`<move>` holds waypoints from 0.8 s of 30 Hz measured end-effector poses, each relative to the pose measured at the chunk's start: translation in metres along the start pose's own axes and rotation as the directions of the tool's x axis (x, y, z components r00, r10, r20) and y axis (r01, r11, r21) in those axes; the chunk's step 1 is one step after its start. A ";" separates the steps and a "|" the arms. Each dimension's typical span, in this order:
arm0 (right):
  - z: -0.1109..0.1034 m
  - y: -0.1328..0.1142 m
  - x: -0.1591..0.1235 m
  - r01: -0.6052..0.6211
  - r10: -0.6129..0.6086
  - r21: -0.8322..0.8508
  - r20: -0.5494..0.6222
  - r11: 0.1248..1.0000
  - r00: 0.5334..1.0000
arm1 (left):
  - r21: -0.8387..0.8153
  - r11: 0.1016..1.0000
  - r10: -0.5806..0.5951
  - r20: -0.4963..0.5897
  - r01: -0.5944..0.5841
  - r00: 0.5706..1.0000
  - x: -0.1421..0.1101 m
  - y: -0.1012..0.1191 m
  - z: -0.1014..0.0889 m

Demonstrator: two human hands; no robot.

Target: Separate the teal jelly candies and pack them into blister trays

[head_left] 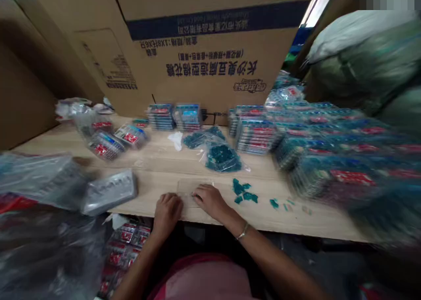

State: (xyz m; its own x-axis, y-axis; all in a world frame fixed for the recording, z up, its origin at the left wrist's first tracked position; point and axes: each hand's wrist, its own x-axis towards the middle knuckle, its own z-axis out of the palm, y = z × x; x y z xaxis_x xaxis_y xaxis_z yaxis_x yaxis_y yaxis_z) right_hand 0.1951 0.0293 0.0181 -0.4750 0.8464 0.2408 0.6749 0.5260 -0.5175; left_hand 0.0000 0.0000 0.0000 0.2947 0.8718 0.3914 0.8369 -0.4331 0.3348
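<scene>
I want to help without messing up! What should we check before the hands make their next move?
1. Clear plastic piece lying on the table: ok.
2. Left hand at the left side of the plastic: ok.
3. Right hand at the plastic too: ok.
4. Something small in the right hand's grip: cannot tell, too blurry.
5. Loose green pieces close by, beyond the right wrist: looks ok.
6. All green pieces bagged: not ok; some lie loose near the clear bag.
</scene>
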 end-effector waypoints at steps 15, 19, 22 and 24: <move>-0.012 -0.001 0.000 0.037 -0.037 -0.106 0.000 0.994 0.999 | -0.142 0.988 0.043 -0.093 -0.056 0.995 0.014 0.003 0.002; -0.004 -0.012 0.004 0.077 -0.069 -0.254 0.040 0.964 0.997 | -0.364 0.928 0.087 -0.003 -0.082 0.996 0.033 0.009 0.007; 0.001 -0.015 0.003 0.054 -0.054 -0.284 0.007 0.957 0.999 | -0.427 0.903 0.073 0.064 -0.038 0.995 0.040 0.009 0.009; -0.005 -0.009 -0.002 0.050 -0.055 -0.220 -0.018 0.974 0.998 | -0.425 0.904 0.080 0.084 -0.037 0.993 0.041 0.009 0.008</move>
State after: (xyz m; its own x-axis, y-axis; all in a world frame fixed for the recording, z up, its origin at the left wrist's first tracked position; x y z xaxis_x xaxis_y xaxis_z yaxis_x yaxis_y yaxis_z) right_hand 0.1924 0.0231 0.0263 -0.5012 0.8176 0.2833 0.7584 0.5727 -0.3112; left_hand 0.0230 0.0334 0.0120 0.3986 0.8503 0.3436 0.5497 -0.5214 0.6526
